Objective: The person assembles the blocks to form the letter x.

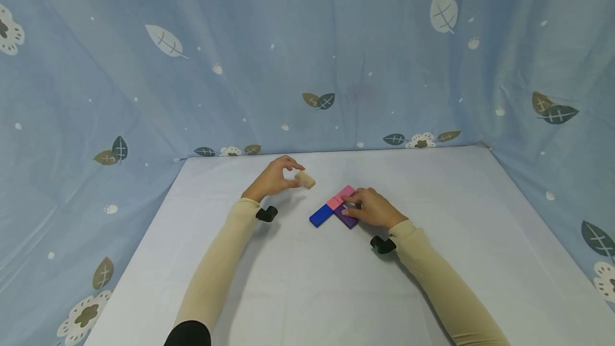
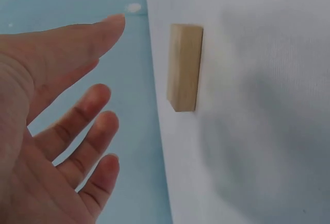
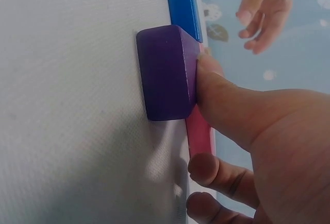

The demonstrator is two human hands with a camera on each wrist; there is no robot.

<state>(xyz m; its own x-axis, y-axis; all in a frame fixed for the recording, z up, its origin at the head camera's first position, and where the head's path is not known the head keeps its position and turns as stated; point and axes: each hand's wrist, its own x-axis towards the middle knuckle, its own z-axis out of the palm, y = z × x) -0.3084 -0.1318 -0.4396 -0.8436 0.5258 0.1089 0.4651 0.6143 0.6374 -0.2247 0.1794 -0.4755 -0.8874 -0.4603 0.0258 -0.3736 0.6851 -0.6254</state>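
My left hand (image 1: 275, 179) is beside a plain wooden block (image 1: 305, 179) on the white tabletop. In the left wrist view its thumb and fingers (image 2: 98, 136) are spread, with a gap between them and the wooden block (image 2: 185, 68). My right hand (image 1: 377, 208) rests over a group of coloured blocks. Its thumb (image 3: 221, 92) touches the top of a purple block (image 3: 164, 74), and its index finger reaches a pink block (image 1: 348, 191). A smaller pink block (image 1: 333, 204) and a blue block (image 1: 321, 215) continue that row, with the purple one branching off.
A white cloth covers the table (image 1: 317, 292). Behind and at the sides hangs a blue curtain (image 1: 240, 41) printed with leaves and flowers. Small dark devices are strapped at the left wrist (image 1: 267, 214) and right wrist (image 1: 383, 245).
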